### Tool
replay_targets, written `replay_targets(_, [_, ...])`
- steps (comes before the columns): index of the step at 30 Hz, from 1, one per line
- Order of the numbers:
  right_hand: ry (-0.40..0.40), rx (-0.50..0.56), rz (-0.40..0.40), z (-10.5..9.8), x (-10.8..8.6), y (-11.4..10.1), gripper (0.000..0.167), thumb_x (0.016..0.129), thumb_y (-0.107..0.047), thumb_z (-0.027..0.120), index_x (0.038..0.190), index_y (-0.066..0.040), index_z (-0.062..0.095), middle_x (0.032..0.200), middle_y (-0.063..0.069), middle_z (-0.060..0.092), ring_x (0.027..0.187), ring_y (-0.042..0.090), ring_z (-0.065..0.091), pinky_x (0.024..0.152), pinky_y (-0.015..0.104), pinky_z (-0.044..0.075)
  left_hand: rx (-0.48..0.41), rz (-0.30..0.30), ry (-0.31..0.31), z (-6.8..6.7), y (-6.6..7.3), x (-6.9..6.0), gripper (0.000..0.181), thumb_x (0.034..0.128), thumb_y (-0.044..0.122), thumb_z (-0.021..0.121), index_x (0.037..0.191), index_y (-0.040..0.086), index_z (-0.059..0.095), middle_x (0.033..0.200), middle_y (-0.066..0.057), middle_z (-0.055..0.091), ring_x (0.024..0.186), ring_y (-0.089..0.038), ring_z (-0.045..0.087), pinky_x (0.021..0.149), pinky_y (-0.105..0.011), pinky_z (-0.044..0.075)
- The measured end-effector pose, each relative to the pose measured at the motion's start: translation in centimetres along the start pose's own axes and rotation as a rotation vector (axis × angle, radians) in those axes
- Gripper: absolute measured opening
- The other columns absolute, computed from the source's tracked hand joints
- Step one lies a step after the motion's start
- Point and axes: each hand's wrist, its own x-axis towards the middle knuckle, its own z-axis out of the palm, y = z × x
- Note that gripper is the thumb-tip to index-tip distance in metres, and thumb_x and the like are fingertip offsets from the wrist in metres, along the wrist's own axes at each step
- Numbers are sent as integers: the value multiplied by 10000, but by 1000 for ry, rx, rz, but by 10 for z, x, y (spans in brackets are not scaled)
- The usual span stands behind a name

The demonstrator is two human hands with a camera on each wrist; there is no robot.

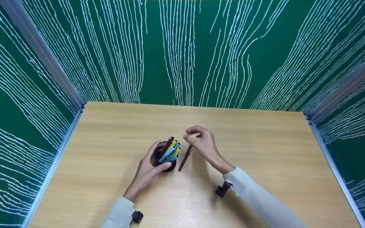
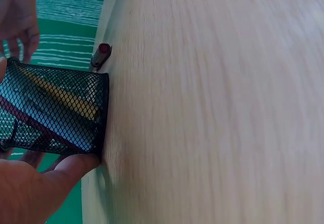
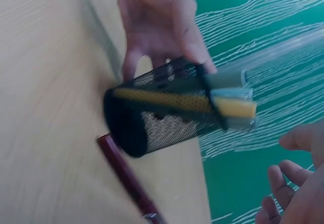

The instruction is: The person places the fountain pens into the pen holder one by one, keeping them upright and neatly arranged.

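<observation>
A black mesh pen cup (image 1: 169, 168) stands on the table with several pens (image 1: 171, 152) in it, blue, yellow and dark red. My left hand (image 1: 148, 167) holds the cup round its side, fingers behind and thumb in front. Through the mesh in the left wrist view, a yellow pen (image 2: 61, 93) leans inside. On the tabletop just right of the cup lies a dark red pen (image 1: 185, 159) with a clip. Above that pen's far end hovers my right hand (image 1: 204, 143), fingers loosely bent and nothing seen between them.
The light wooden table (image 1: 122, 126) is bounded by green walls (image 1: 152, 63) with white wavy lines. Metal posts (image 1: 40, 47) stand at the corners. A black device (image 1: 223, 189) sits at the right wrist.
</observation>
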Motion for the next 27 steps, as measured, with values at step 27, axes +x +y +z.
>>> replay_targets(27, [10, -6, 164, -2, -37, 72, 206, 956, -32, 819, 1146, 43, 791, 1044, 102, 801, 954, 262, 761, 860, 282, 616, -65, 10, -28, 0, -1, 0, 954, 916, 174, 921, 1712, 179, 393, 1636, -74, 543, 1484, -315, 542, 1281, -493, 371])
